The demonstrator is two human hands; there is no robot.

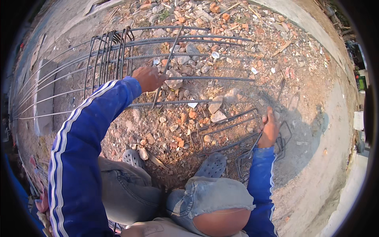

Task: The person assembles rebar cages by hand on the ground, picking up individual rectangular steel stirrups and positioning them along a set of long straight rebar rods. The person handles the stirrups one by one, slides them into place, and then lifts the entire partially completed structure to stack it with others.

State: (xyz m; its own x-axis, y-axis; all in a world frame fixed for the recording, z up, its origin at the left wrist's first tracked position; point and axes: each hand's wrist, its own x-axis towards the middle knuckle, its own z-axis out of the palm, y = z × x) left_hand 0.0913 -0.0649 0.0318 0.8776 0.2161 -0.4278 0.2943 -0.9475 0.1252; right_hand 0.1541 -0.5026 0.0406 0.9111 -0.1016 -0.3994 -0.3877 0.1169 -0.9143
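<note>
Several long ribbed steel bars (227,79) run side by side above the rubble. A shorter dark steel bar (170,57) lies across them at a slant. The fingers of my left hand (148,79) are closed at this crossbar. Further left, a bunch of rectangular steel stirrups (108,53) hangs around the long bars. Low on the right, my right hand (269,132) is closed over the edge of a pile of loose stirrups (225,128), gripping a thin bent bar that looks like one of them. Its palm hides part of the grip.
Broken brick and stone (183,118) cover the ground. A concrete block (43,98) lies beneath the bars' left ends. My grey clogs (211,165) stand close to the stirrups. Concrete edging (294,10) curves along the far side.
</note>
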